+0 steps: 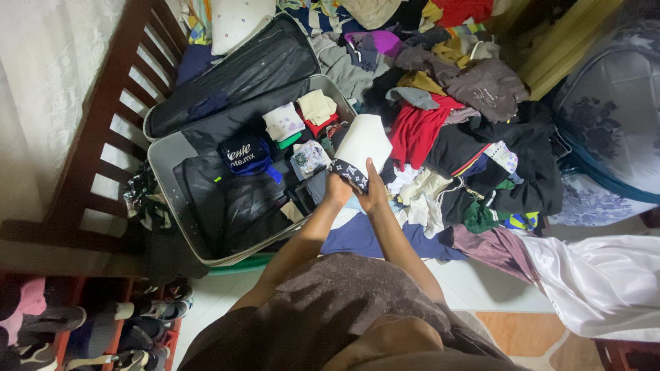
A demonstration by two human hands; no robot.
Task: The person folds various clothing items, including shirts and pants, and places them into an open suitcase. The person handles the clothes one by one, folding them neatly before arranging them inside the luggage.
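Both my hands hold a folded white garment (363,141) with a dark patterned band along its near edge. My left hand (337,188) grips the band's left end and my right hand (375,192) grips its right end. The garment hangs over the right rim of an open grey suitcase (162,154) lying on the bed. Inside the suitcase sit several rolled and folded clothes, among them a blue printed piece (246,155), a white one (283,121) and a cream one (316,106).
A big heap of loose clothes (467,110) covers the bed to the right, with a red garment (417,130) near the suitcase. A wooden bed rail (103,130) stands at the left, a shoe rack (89,326) below it. White satin cloth (598,282) lies at lower right.
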